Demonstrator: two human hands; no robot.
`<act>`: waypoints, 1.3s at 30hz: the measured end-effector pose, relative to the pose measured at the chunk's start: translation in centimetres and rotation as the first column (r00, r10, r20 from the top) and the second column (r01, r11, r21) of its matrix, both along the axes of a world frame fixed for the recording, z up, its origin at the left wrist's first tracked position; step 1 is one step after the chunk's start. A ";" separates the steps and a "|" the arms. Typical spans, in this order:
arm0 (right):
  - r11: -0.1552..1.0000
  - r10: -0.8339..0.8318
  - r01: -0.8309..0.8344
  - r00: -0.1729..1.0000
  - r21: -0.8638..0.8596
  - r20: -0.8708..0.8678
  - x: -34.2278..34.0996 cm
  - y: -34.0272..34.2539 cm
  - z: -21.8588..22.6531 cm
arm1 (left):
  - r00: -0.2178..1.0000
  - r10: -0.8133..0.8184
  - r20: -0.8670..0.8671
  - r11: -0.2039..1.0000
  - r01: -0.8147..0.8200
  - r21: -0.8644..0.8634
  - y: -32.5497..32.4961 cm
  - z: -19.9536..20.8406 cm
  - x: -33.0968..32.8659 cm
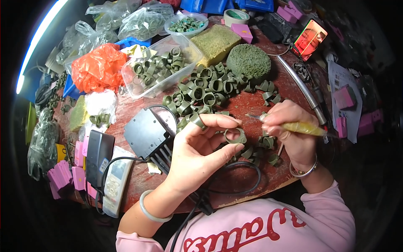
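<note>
Between the thumb and fingers of my left hand [194,158] is a dark green ring [242,137], its round opening turned toward me. A second green ring [197,121] sits around a finger of the same hand. My right hand [295,136] grips a thin hand tool [303,128] with a yellow wrapped handle, held like a pen. Its narrow metal tip points left, above and apart from the held ring. Beyond my left hand lies a heap of similar green rings [208,99]. A few more lie beneath and between my hands.
A clear plastic tub [136,93] holds more rings behind the heap. A round green sponge-like block [248,61] and a yellowish block [218,42] stand farther back. Left are a black box [147,131] with cables, an orange bag [98,69] and a white power strip [116,185]. A lit phone [310,38] stands at far right.
</note>
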State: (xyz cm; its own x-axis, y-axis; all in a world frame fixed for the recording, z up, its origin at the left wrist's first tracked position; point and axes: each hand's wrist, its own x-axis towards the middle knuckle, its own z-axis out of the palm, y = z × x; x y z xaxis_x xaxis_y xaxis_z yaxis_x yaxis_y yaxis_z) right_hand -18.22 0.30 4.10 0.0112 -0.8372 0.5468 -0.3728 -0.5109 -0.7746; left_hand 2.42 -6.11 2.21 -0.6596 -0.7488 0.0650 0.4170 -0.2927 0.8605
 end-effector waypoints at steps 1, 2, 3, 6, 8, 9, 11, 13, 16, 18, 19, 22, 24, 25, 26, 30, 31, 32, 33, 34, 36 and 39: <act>0.998 -0.008 0.000 0.993 0.067 0.117 0.1 0.2 0.0 | 1.000 -0.002 -0.011 1.000 0.002 0.005 0.1 0.0 0.0; 0.991 -0.024 -0.007 0.973 0.132 0.231 0.1 0.4 0.0 | 1.000 -0.003 -0.012 1.000 0.003 0.005 0.0 0.0 -0.1; 0.970 0.041 -0.111 0.952 0.218 0.302 0.0 0.6 0.2 | 1.000 0.001 -0.005 1.000 -0.001 -0.008 0.0 0.0 0.0; 0.951 0.047 -0.126 0.962 0.283 0.270 0.4 0.6 0.5 | 1.000 0.002 -0.003 1.000 -0.002 -0.013 -0.1 -0.2 0.1; 0.988 0.010 -0.032 0.990 0.149 0.143 0.5 0.4 0.4 | 1.000 -0.004 -0.009 1.000 0.004 -0.006 0.0 -0.2 0.0; 0.996 -0.032 0.019 0.989 0.089 0.147 0.5 0.4 0.4 | 1.000 0.005 -0.003 1.000 -0.005 -0.020 0.0 0.0 -0.1; 0.992 -0.116 0.122 0.980 -0.031 0.161 0.6 0.4 0.5 | 1.000 0.014 0.004 0.999 -0.014 -0.035 0.1 0.0 -0.1; 0.999 0.000 0.004 0.996 -0.050 0.088 -0.4 0.4 0.6 | 0.997 0.071 0.004 0.997 -0.071 0.002 0.1 -0.2 -0.1; 0.999 -0.041 0.034 0.978 0.039 0.204 1.7 1.2 0.9 | 0.995 0.097 0.015 0.995 -0.097 0.032 0.0 -0.3 -0.1; 0.994 0.040 -0.055 0.987 -0.090 -0.157 0.8 0.6 1.2 | 0.994 0.106 0.022 0.994 -0.107 0.035 0.1 -0.3 -0.1; 0.991 0.046 -0.067 0.983 -0.113 -0.177 1.0 0.5 1.4 | 0.993 0.112 0.029 0.993 -0.113 0.037 0.2 -0.2 -0.2; 0.990 0.024 -0.060 0.964 -0.127 -0.267 1.0 0.4 1.5 | 0.993 0.107 0.050 0.993 -0.109 0.038 0.3 0.0 -0.2; 0.992 0.024 -0.054 0.966 -0.110 -0.259 1.0 0.3 1.4 | 0.993 0.109 0.049 0.992 -0.112 0.063 0.3 0.1 -0.1; 0.998 0.040 -0.048 0.980 -0.033 -0.193 1.0 0.4 1.2 | 0.993 0.109 0.046 0.990 -0.113 0.088 0.3 0.2 -0.1; 0.998 0.052 -0.046 0.991 0.044 -0.125 0.9 0.5 1.1 | 0.993 0.108 0.046 0.990 -0.112 0.089 0.3 0.1 -0.2; 0.959 0.060 -0.143 0.947 0.245 0.317 0.7 0.6 0.5 | 0.996 0.092 0.011 0.994 -0.092 0.054 0.3 0.1 -0.2; 0.980 0.089 -0.121 0.977 0.159 0.191 0.4 0.3 0.5 | 0.995 0.095 0.014 0.995 -0.096 0.041 0.3 0.3 -0.2; 0.980 0.088 -0.119 0.978 0.159 0.191 0.3 0.3 0.7 | 0.995 0.094 0.014 0.995 -0.094 0.041 0.2 0.2 -0.2; 0.979 0.111 -0.123 0.990 0.160 0.082 0.3 0.4 1.0 | 0.995 0.100 0.028 0.993 -0.101 0.058 0.2 0.1 -0.2; 0.979 0.133 -0.127 0.991 0.162 -0.028 0.3 0.4 1.2 | 0.994 0.105 0.043 0.991 -0.108 0.075 0.2 0.1 -0.2; 0.964 0.158 -0.180 0.980 0.195 0.122 0.4 0.6 0.6 | 0.993 0.109 0.052 0.993 -0.111 0.044 0.4 0.2 -0.1; 0.961 0.002 -0.120 0.904 0.249 0.428 -0.1 0.8 0.1 | 0.991 0.119 0.055 0.993 -0.120 0.013 0.5 0.0 -0.3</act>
